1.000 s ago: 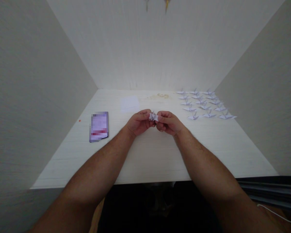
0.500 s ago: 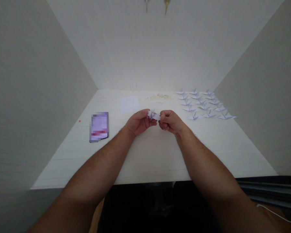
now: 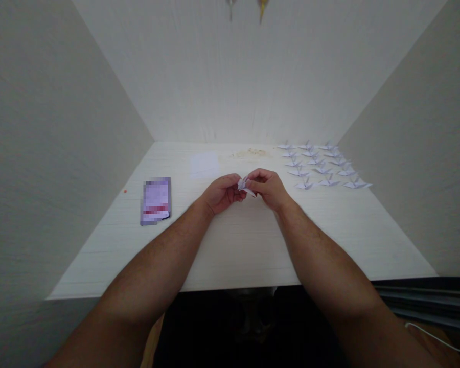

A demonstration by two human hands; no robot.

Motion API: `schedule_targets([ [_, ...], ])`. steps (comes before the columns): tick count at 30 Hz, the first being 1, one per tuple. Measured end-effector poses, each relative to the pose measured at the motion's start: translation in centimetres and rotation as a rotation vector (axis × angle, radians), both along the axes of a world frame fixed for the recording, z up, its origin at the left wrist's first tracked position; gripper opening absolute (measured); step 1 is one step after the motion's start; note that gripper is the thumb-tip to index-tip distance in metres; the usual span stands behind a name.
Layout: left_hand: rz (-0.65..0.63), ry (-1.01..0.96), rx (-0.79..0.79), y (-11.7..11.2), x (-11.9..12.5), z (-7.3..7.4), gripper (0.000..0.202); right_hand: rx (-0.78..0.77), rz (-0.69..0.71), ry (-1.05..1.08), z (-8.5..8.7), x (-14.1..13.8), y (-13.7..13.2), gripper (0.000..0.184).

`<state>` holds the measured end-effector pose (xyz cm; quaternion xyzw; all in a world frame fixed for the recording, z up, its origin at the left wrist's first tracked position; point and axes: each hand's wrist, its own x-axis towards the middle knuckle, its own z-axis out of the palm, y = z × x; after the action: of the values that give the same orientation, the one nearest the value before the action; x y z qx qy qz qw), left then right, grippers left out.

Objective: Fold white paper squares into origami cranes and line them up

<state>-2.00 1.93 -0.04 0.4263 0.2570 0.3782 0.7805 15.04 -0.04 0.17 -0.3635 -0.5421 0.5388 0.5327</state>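
A small white paper crane (image 3: 248, 191) is held between both hands, above the middle of the table. My left hand (image 3: 223, 193) pinches its left side between thumb and fingers. From the right, my right hand (image 3: 267, 187) grips the upper part of the crane with thumb and forefinger. One wing points down and to the right, below the right fingertips. The fingers hide part of the folds.
Several finished paper cranes (image 3: 322, 170) stand in rows at the back right of the white table (image 3: 237, 245). White paper (image 3: 204, 164) lies at the back, left of centre. A blurred phone-like object (image 3: 156, 201) lies at the left. Walls enclose the back and sides.
My right hand has shifted from the crane's right wing tip to its upper middle. That wing now shows below the fingers, angled downward. The left hand keeps its grip.
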Motion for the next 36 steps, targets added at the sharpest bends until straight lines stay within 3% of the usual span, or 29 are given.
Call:
schedule_targets([
  [3,0.204,0.019,0.087,0.1,0.3,-0.1,0.028,0.034,-0.097,-0.102,0.2,0.0,0.1,0.026],
  [6,0.405,0.086,0.273,0.3,0.3,-0.3,0.028,0.078,-0.219,-0.238,0.4,-0.1,0.0,0.024],
  [10,0.513,0.339,0.539,0.5,0.3,-0.5,0.023,0.178,-0.335,-0.379,0.3,-0.3,0.1,0.018],
  [13,0.562,0.447,0.637,0.5,0.4,-0.6,0.017,0.217,-0.368,-0.439,-0.1,-0.4,0.2,0.017],
  [36,0.651,0.337,0.519,-0.1,1.1,-0.5,0.015,0.129,-0.377,-0.289,-0.4,-0.9,0.2,0.013],
])
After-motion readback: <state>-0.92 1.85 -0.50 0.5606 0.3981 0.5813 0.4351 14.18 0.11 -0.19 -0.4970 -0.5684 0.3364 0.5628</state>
